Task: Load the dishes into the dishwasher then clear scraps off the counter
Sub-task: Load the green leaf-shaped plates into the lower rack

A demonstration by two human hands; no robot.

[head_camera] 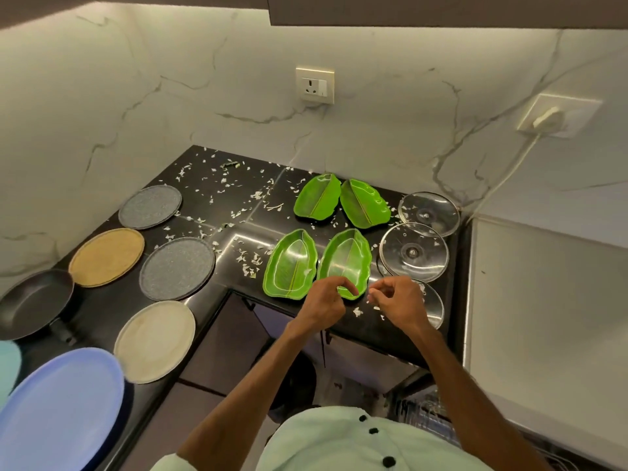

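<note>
a black surface (102,300) wraps round a corner, strewn with pale scraps (248,263). four green leaf-shaped plates (317,197) lie on it in two pairs toward the right end. the left hand (324,302) is at the near rim of the near-right leaf plate (343,260). its fingers are curled and the forefinger lies along that rim; whether it grips the plate i cannot tell. the right hand (399,302) hovers just beside it, partly over the front glass lid (435,307). its fingers are curled in, thumb and fingertip close together; whether a scrap is pinched there i cannot tell. two more glass lids (413,251) lie behind, in a row toward the wall. to the left lie two grey plates (176,268), a yellow plate (107,256), a cream plate (154,341) and a blue plate (61,413), with a black pan (34,302) at the far left. the dishwasher rack (431,419) shows low on the right, below the surface.
</note>
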